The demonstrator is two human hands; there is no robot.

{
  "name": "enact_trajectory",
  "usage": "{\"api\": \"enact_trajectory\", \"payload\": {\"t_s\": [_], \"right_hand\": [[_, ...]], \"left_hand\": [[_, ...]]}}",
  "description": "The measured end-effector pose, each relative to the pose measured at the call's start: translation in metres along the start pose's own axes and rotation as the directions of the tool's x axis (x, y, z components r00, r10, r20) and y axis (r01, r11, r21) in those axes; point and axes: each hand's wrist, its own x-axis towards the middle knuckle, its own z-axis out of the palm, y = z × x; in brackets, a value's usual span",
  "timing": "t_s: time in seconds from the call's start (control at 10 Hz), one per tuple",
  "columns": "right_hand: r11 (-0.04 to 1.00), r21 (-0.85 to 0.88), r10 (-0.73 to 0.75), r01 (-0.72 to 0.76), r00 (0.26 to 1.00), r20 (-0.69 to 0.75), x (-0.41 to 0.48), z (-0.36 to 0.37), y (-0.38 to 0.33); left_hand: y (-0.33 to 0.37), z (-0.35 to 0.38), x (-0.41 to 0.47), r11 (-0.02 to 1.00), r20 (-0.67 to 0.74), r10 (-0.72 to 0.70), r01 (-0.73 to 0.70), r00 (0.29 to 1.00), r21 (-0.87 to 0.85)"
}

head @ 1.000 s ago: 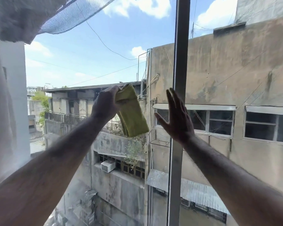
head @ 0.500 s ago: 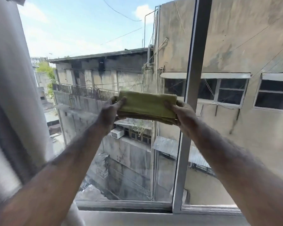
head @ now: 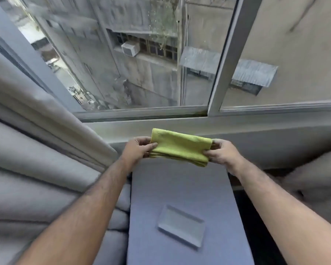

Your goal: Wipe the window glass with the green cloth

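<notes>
A folded green cloth (head: 180, 146) is stretched flat between my two hands, below the window sill and above a grey-blue surface. My left hand (head: 137, 150) pinches its left end and my right hand (head: 221, 153) pinches its right end. The window glass (head: 134, 60) is above and beyond the cloth, apart from it, with a grey vertical frame bar (head: 225, 56) dividing the panes.
A pale curtain (head: 36, 134) hangs in folds at the left. A grey-blue flat top (head: 161, 188) lies under my hands, with a clear rectangular tray (head: 182, 225) on it. The sill (head: 180, 124) runs across below the glass. A dark gap shows at the right.
The cloth went from my left hand alone, up by the glass, to both hands. Hands and cloth have dropped below the sill, and my view has tilted down.
</notes>
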Motion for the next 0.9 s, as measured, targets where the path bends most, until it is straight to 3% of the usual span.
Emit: {"api": "enact_trajectory", "payload": {"t_s": [0.1,0.3,0.4,0.5,0.6,0.7,0.8,0.9], "right_hand": [[0.983,-0.029,0.180,-0.180,0.984,-0.019,0.010,0.006,0.109],[0.872,-0.057,0.470,-0.487,0.863,-0.187,0.018,0.036,0.300],[0.832,-0.072,0.519,-0.550,0.818,-0.249,0.018,0.048,0.371],[0.807,-0.110,0.536,-0.580,0.798,-0.277,0.019,0.053,0.413],[0.786,-0.288,0.473,-0.548,0.832,-0.291,0.024,0.058,0.433],[0.604,-0.624,0.398,-0.496,0.866,-0.303,0.025,0.063,0.428],[0.456,-0.783,0.290,-0.424,0.902,-0.319,0.028,0.062,0.408],[0.466,-0.846,0.101,-0.258,0.966,-0.239,0.028,0.054,0.362]], "left_hand": [[-0.096,0.023,0.009,0.990,0.008,-0.122,0.122,0.992,0.074],[-0.277,0.072,0.008,0.890,-0.004,-0.409,0.399,0.913,0.221],[-0.342,0.088,0.006,0.822,-0.082,-0.459,0.458,0.884,0.339],[-0.381,0.096,0.000,0.731,-0.123,-0.431,0.426,0.894,0.533],[-0.402,0.102,0.001,0.677,-0.146,-0.354,0.361,0.924,0.641],[-0.409,0.106,0.004,0.621,-0.117,-0.298,0.285,0.947,0.730],[-0.398,0.104,0.008,0.609,-0.091,-0.214,0.205,0.973,0.766],[-0.355,0.093,0.011,0.495,0.025,-0.064,0.010,0.998,0.869]]}}
